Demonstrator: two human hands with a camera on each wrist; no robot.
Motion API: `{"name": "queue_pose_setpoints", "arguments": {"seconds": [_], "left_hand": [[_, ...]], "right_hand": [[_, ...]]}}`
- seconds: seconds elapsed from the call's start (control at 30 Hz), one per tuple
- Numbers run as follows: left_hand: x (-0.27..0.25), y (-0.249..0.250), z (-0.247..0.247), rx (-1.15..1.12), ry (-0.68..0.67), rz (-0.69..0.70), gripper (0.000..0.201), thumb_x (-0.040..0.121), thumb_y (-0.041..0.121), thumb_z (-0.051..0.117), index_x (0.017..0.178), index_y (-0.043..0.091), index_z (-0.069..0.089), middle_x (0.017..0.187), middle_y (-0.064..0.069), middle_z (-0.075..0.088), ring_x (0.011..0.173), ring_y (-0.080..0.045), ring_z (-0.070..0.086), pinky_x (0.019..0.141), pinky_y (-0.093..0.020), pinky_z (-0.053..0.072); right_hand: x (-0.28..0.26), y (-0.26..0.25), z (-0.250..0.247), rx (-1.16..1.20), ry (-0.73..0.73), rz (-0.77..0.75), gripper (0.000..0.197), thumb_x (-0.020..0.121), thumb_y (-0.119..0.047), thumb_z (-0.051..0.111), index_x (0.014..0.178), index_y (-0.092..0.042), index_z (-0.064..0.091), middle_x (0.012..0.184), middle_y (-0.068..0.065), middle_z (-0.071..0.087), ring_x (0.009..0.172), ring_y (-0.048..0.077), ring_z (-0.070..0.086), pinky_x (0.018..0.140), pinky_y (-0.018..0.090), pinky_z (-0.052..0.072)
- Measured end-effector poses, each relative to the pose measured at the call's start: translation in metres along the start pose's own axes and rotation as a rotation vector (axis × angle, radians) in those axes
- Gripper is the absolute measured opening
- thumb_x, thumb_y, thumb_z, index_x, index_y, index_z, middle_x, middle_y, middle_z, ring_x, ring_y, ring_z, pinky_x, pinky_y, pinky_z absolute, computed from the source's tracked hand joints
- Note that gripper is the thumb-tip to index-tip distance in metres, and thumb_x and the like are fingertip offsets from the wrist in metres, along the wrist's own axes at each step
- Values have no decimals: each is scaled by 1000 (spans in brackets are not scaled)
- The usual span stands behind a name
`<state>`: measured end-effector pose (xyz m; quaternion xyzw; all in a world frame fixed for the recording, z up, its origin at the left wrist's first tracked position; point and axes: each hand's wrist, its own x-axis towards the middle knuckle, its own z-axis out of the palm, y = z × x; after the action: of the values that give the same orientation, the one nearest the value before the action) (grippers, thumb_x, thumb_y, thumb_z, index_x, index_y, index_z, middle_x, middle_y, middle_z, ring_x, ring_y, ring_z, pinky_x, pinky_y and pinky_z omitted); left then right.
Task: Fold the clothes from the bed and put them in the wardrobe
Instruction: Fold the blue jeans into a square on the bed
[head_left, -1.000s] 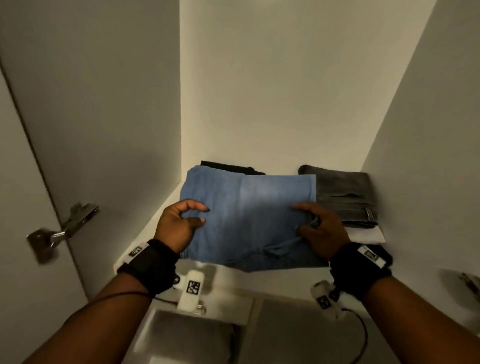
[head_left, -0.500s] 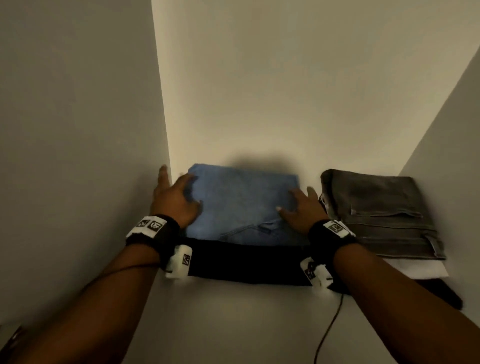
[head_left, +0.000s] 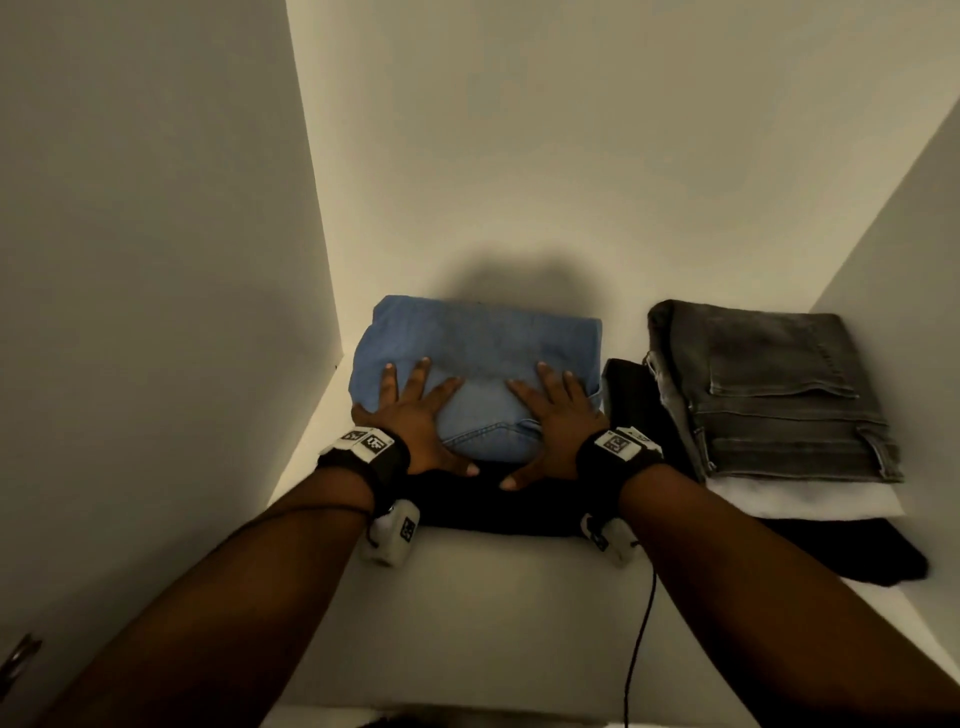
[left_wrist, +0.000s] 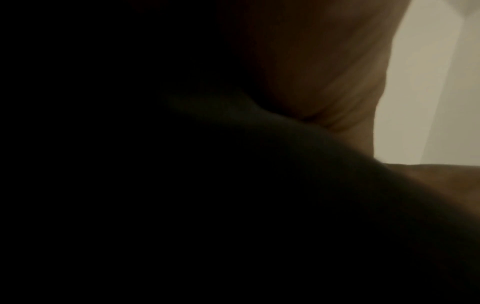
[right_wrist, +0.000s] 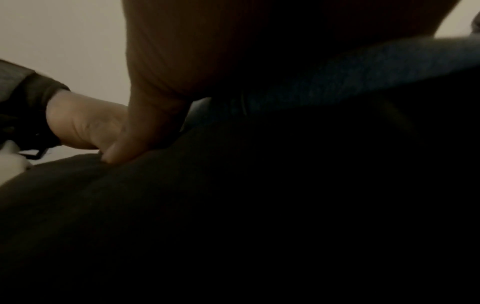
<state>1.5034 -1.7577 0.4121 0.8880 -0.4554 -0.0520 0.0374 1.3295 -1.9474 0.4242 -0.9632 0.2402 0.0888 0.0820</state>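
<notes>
Atop blue jeans (head_left: 488, 343), both hands press flat.

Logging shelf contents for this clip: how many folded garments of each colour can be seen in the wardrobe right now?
Blue: 1, the blue jeans under both flat hands, left hand and right hand.
Black: 3, the black garment beneath the blue one, the black piece beside the grey stack, the black item at its bottom.
Grey: 1, the grey jeans.
White: 1, the white garment.
Total: 6

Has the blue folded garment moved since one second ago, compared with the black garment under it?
Yes. The blue folded garment went deeper into the wardrobe; the black garment, earlier visible only behind it, now shows in front of it.
</notes>
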Motion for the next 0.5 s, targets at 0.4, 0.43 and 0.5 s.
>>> {"name": "queue_pose_setpoints", "arguments": {"seconds": [0.4, 0.43, 0.5], "left_hand": [[-188, 100, 34, -227, -47, 48, 130, 70, 80, 68, 146, 51, -33, 154, 2, -47, 154, -37, -9, 119, -61, 26], [-210, 108, 46, -232, -69, 48, 125, 72, 81, 65, 150, 49, -27, 156, 2, -44, 155, -34, -6, 120, -60, 26], [-248, 123, 71, -154, -92, 46, 115, 75, 85, 55, 155, 46, -19, 161, 1, -37, 155, -31, -6, 122, -60, 14]], "right_hand": [[-186, -61, 68, 78, 4, 87, 110, 78, -67, 71, 158, -47, -2, 167, -2, -20, 154, 31, -17, 117, 68, 0], [-206, -58, 81, 98, -40, 90, 108, 79, -67, 70, 158, -46, -2, 168, -2, -17, 154, 30, -15, 119, 66, 2], [-243, -50, 110, 73, -53, 46, 108, 81, -69, 67, 158, -44, -4, 169, -3, -14, 155, 27, -12, 122, 62, 0]]}}
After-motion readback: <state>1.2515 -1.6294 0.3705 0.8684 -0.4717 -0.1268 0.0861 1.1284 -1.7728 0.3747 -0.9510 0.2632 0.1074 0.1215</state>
